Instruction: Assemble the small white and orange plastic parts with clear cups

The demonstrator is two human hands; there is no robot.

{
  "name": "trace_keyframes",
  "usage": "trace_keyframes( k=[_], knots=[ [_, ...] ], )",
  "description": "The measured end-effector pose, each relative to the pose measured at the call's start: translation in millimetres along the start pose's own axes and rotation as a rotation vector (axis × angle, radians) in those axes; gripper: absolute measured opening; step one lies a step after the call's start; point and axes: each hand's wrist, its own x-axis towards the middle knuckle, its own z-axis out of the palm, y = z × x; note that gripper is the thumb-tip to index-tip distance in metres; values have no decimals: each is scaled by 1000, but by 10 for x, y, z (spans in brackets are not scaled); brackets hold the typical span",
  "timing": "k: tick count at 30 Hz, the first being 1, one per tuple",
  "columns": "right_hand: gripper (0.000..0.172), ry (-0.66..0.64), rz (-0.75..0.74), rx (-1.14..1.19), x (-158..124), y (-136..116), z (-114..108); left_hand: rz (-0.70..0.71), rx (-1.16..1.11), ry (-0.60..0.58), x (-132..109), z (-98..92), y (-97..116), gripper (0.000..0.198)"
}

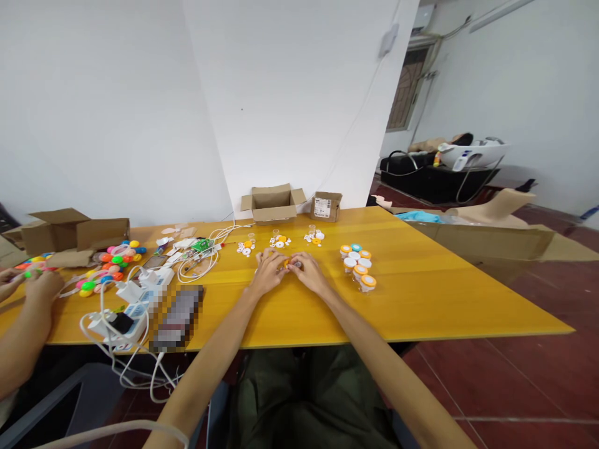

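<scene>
My left hand (269,273) and my right hand (307,270) meet over the table, fingers closed around a small orange plastic piece (286,264). A clear part seems to belong to it, but my fingers cover most of it. Beyond my hands lie three small groups of loose parts: a left pile (246,247), a middle pile (279,241) and a right pile (314,237), each with white and orange bits and a clear cup. To the right of my right hand stand several small clear jars (367,282) with orange, white or blue lids.
An open cardboard box (274,214) and a smaller box (326,207) stand by the wall. Leftward are a power strip (140,305) with white cables, a blurred phone (178,317), a green circuit board (203,245) and colourful balls (112,265). Another person's hands (42,284) work at far left.
</scene>
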Motion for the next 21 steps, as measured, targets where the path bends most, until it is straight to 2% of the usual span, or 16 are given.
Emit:
trace_keyframes(
  k=[6, 14, 21],
  knots=[
    [8, -3, -5, 67, 10, -10, -32, -9, -28, -1, 0, -2, -3, 25],
    [12, -29, -24, 267, 39, 79, -28, 25, -67, 39, 2, 0, -15, 24],
    [12, -35, -6, 307, 33, 92, -17, 35, -60, 34, 2, 6, -18, 24]
  ],
)
